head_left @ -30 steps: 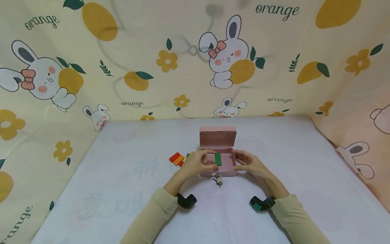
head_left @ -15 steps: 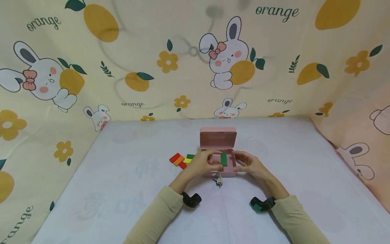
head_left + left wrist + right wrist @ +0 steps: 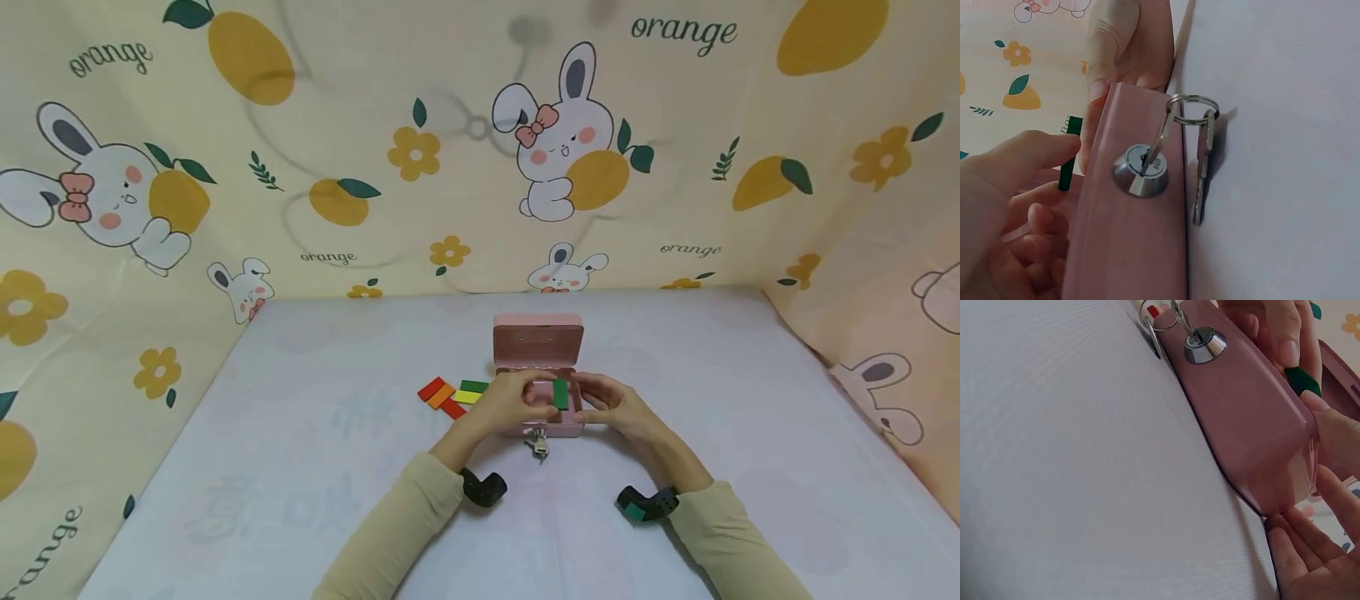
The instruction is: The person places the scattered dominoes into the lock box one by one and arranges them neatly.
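Observation:
A pink metal cash box (image 3: 561, 430) stands on the table with its lid (image 3: 537, 344) raised. My left hand (image 3: 508, 400) reaches over the box and pinches a green rectangular block (image 3: 560, 394) between thumb and fingers, upright inside the walls. The left wrist view shows this green block (image 3: 1071, 153) just behind the front wall. At the right side, my right hand (image 3: 621, 407) grips the box, its thumb on the rim and fingers along the outer wall. A key with a ring and second key (image 3: 1202, 169) sits in the front lock (image 3: 1140, 170).
Left of the box lie several flat blocks: red (image 3: 431, 387), orange (image 3: 441, 395), yellow (image 3: 468, 397) and green (image 3: 474, 386). Behind the white-covered table (image 3: 337, 467) hangs a patterned cloth (image 3: 450, 183). A dark camera mount (image 3: 484, 489) sits on my left wrist.
My left hand has moved right across the box with the green block, close to the right wall. More of the loose blocks has come into view. The right hand stays on the box.

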`<state>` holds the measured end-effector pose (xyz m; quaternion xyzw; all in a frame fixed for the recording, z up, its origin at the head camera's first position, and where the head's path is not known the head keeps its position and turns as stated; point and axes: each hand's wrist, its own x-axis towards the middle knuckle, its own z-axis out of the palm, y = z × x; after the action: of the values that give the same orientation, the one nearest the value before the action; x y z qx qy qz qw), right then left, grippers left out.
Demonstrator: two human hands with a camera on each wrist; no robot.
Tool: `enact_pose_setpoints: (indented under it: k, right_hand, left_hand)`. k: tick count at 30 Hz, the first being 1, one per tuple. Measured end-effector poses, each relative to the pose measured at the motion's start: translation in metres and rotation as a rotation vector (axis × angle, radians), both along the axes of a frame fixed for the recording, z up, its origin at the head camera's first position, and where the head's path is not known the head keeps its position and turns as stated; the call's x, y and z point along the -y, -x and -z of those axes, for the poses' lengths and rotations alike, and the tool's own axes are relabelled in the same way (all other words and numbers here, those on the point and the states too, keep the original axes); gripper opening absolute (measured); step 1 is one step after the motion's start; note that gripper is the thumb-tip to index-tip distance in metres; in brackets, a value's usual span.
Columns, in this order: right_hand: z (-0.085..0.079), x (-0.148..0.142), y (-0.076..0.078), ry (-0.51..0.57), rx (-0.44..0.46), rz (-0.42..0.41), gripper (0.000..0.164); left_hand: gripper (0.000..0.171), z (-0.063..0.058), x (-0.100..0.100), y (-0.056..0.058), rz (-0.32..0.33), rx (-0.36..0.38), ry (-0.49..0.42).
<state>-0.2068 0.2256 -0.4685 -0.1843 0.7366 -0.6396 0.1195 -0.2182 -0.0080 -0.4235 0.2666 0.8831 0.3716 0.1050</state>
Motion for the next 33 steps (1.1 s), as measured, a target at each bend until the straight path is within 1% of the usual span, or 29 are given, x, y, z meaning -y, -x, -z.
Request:
enact_pose_setpoints:
  k: [5, 8, 12, 17, 20, 24, 28, 33]
  right_hand:
    - [-0.001, 0.0, -0.001, -0.052, 0.02, 0.011, 0.07]
    - [-0.002, -0.001, -0.001, -0.061, 0.033, 0.017, 0.069]
    - [-0.002, 0.0, -0.001, -0.045, 0.04, 0.016, 0.071]
    - [-0.003, 0.001, -0.002, -0.045, 0.049, 0.021, 0.071]
    - [-0.004, 0.0, -0.002, -0.059, 0.05, 0.025, 0.07]
    - [-0.004, 0.0, -0.002, -0.065, 0.049, 0.027, 0.071]
    - [-0.003, 0.0, -0.001, -0.043, 0.045, 0.023, 0.073]
    - [-0.002, 0.001, 0.0, -0.022, 0.029, 0.025, 0.074]
  left_hand:
    - [0.051, 0.002, -0.004, 0.003, 0.007, -0.023, 0.024]
    - [0.05, 0.002, -0.007, 0.004, 0.005, -0.024, 0.029]
    - [0.049, 0.001, -0.009, 0.002, -0.02, -0.008, 0.047]
    - [0.049, 0.0, -0.013, 0.001, -0.052, 0.003, 0.104]
    - [0.048, 0.001, -0.016, 0.002, -0.064, -0.018, 0.148]
    - [0.048, 0.004, -0.02, 0.002, -0.083, -0.033, 0.172]
    - [0.047, 0.006, -0.024, 0.002, -0.107, -0.019, 0.177]
    - [0.048, 0.007, -0.028, 0.0, -0.122, -0.022, 0.221]
